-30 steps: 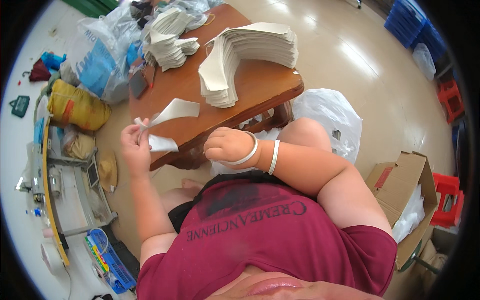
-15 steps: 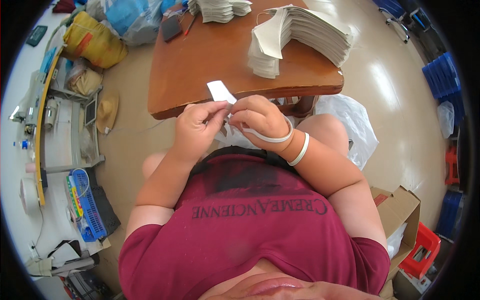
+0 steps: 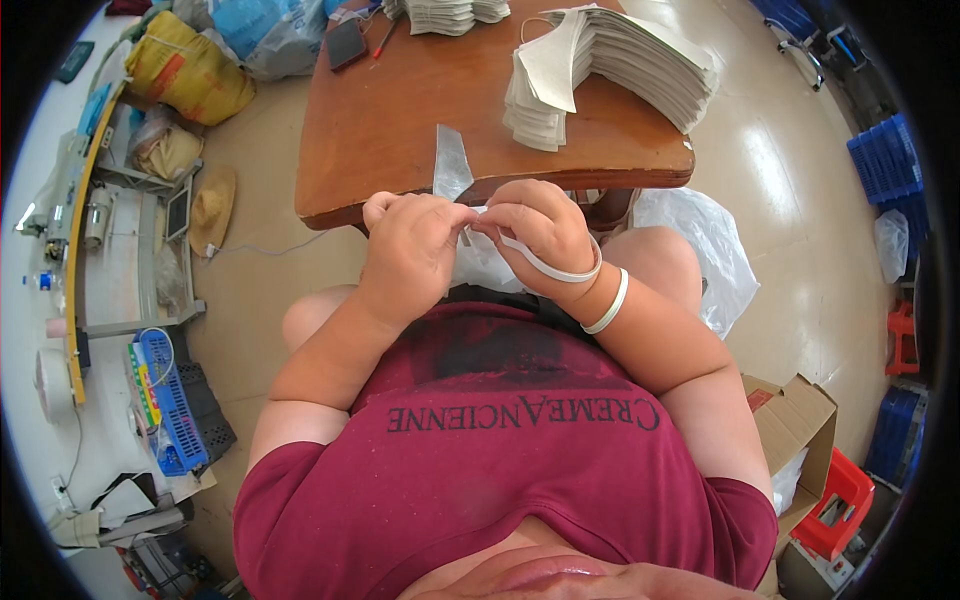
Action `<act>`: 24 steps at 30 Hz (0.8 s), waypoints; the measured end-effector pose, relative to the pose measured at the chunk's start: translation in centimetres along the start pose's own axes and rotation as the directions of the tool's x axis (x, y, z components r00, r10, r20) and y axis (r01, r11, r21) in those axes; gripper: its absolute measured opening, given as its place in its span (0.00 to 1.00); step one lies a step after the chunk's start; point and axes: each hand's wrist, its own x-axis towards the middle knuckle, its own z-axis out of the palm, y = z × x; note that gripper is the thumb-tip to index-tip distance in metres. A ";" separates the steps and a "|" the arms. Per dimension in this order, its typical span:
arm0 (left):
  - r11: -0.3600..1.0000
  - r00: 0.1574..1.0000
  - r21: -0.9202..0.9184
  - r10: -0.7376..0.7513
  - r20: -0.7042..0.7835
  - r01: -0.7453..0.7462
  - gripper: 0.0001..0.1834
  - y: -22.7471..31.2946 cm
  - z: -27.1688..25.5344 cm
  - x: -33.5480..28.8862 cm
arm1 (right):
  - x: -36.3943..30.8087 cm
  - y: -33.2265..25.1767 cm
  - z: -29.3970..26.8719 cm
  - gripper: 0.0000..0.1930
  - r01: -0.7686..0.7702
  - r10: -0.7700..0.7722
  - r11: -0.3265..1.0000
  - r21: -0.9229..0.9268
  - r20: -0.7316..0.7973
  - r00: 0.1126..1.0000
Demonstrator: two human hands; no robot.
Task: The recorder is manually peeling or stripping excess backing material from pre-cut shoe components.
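Observation:
Above my lap, at the near edge of the brown table [image 3: 420, 110], both my hands meet with fingertips together. My left hand [image 3: 410, 245] is closed in a pinch, and a thin, greyish, slightly shiny strip [image 3: 452, 165] sticks up from behind its fingers. The strip's lower end is hidden by the hand. My right hand [image 3: 540, 225] also pinches, its fingertips touching those of the left; whatever lies between them is too small to make out. A white band [image 3: 550, 268] loops round my right hand and wrist, with a second white band [image 3: 608, 302] further up the forearm.
On the table stand a tall fanned stack of pale curved sheets [image 3: 650, 70], a smaller stack [image 3: 450, 12], a dark square box [image 3: 346, 45] and a red pen [image 3: 384, 40]. A white plastic bag [image 3: 710, 260] is right of my knee, a cardboard box [image 3: 800, 420] nearer.
The strip has turned from bright white and tilted to greyish and nearly upright. My left hand has rolled over and shifted slightly right; the right fingers have curled in more.

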 end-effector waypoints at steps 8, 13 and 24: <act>0.958 0.970 0.167 0.216 0.112 -0.232 0.10 -0.7 -0.6 0.2 | 0.0 -0.6 -0.3 0.11 -0.320 0.314 0.946 0.049 0.095 0.945; 0.974 0.973 0.084 0.200 0.119 -0.210 0.10 -0.7 -0.1 0.4 | -0.6 -0.1 -0.2 0.12 -0.354 0.343 0.932 0.082 0.123 0.931; 0.343 0.734 -0.675 -0.507 0.452 0.653 0.07 0.7 1.1 -0.8 | 0.6 -0.9 -0.1 0.13 0.194 -0.211 0.914 -0.357 -0.009 0.977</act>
